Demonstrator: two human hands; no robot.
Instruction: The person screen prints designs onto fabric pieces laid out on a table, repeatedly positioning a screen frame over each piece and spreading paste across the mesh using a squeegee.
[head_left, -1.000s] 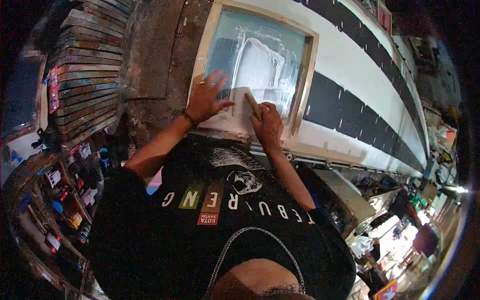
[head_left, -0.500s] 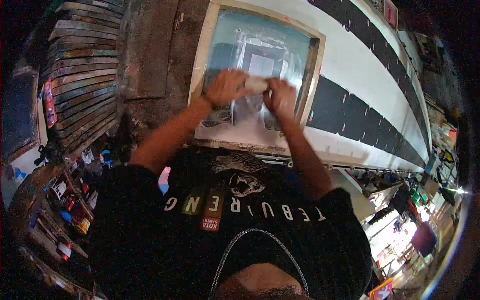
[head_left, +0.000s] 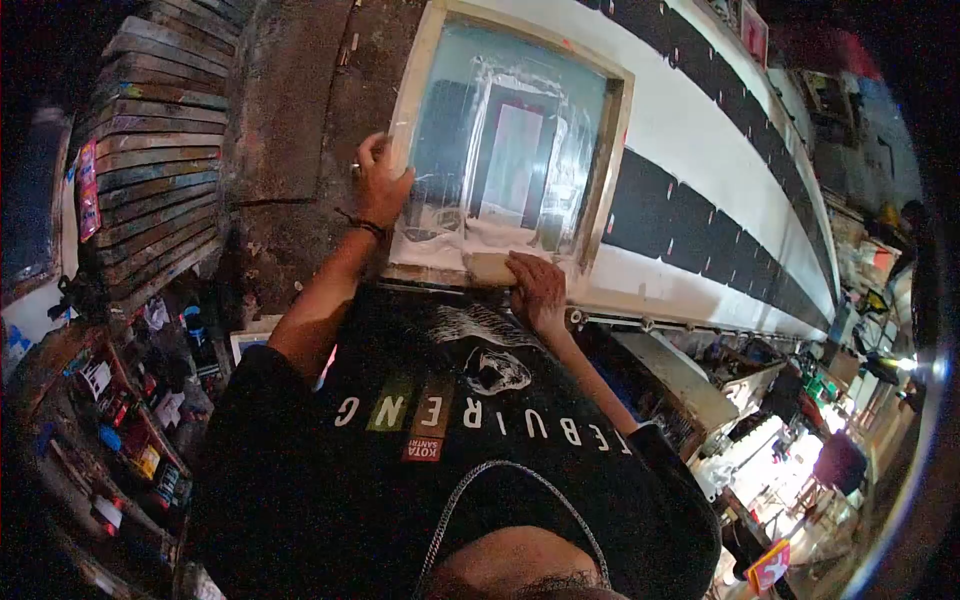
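Observation:
A wooden-framed printing screen [head_left: 614, 150] lies in front of me, with pale blue mesh around a rectangular design. White paste [head_left: 500, 236] is smeared on the mesh, thickest at the near end. My right hand [head_left: 540, 290] grips a tan squeegee [head_left: 489, 268] by its right end, low against the near side of the screen. At the screen's left rail is my left hand [head_left: 382, 185], its fingers curled around the outer edge. The squeegee's blade edge is hidden.
Under the screen, a long table [head_left: 700, 310] with black and white stripes stretches away to the right. Stacked wooden frames [head_left: 165, 150] stand at the left. Cluttered shelves [head_left: 130, 430] are at lower left, and a brightly lit work area lies at lower right.
Both hands were on the squeegee over the mesh. My left hand has let go and moved left to the rail. My right hand has drawn the squeegee toward me.

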